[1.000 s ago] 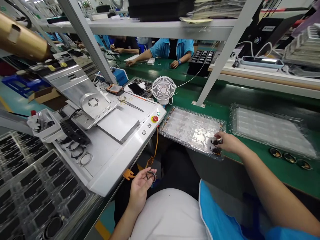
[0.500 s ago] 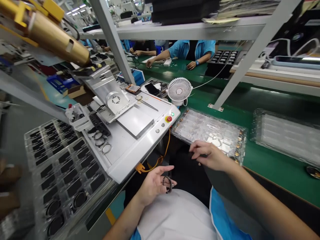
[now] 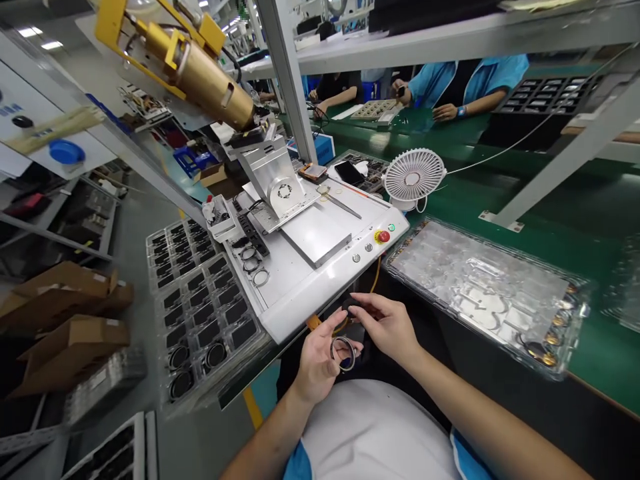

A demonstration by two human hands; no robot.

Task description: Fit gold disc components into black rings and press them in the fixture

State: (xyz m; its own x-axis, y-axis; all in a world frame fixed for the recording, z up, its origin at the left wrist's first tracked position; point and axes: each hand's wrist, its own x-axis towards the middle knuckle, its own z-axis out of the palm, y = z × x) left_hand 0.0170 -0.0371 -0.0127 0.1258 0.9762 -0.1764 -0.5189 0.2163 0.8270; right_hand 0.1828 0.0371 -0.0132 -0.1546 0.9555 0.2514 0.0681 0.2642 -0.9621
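Note:
In front of my lap, my left hand (image 3: 323, 357) holds a thin round metal ring (image 3: 343, 353) between the thumb and lower fingers, with its index finger stretched out. The ring stands tilted, and I can see through its middle. My right hand (image 3: 387, 330) is just beside it, thumb and index finger pinched near the left index fingertip. Something small and dark (image 3: 350, 305) shows between those fingers, too small to name. More loose rings (image 3: 261, 277) lie at the left edge of the white machine bench (image 3: 295, 303).
Clear trays of dark square parts (image 3: 200, 307) lie to the left. A clear lidded tray (image 3: 480, 273) is on the green table at right, by a white fan (image 3: 414, 179). A red stop button (image 3: 383, 237) sits on the machine's front. Co-workers' hands show across the table.
My right hand has come left, from beside the clear tray to the fingertips of my left hand. The left hand still holds the ring, now turned more face-on. My view has swung left.

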